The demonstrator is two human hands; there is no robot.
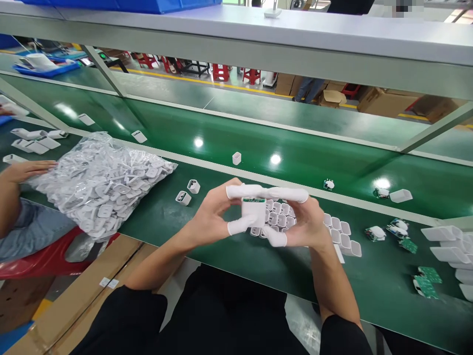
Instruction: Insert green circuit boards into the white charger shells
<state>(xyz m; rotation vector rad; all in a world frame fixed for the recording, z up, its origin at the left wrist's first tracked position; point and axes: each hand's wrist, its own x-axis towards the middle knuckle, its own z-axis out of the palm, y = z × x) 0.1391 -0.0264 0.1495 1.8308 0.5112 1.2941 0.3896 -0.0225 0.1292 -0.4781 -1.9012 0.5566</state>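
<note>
A white plastic charger housing [253, 213] is held up over the bench, with a green circuit board edge showing at its open top. My left hand [211, 213] pinches it from the left, thumb on the front and fingers along the top. From the right, my right hand [309, 220] closes on it too, thumb near the lower corner and fingers over the upper edge. White finger cots cover the thumbs and fingertips of both hands. Behind and below them, rows of open white housings [284, 209] are partly hidden. Two housings with parts inside [183, 198] stand left of my left hand.
A clear bag of white plastic caps [107, 185] lies at left, beside a co-worker's hand [31, 170]. At right are circuit boards [429, 274], board assemblies [375, 233] and stacked white housings [449, 255]. A shelf edge [236, 37] crosses above the green bench [155, 224].
</note>
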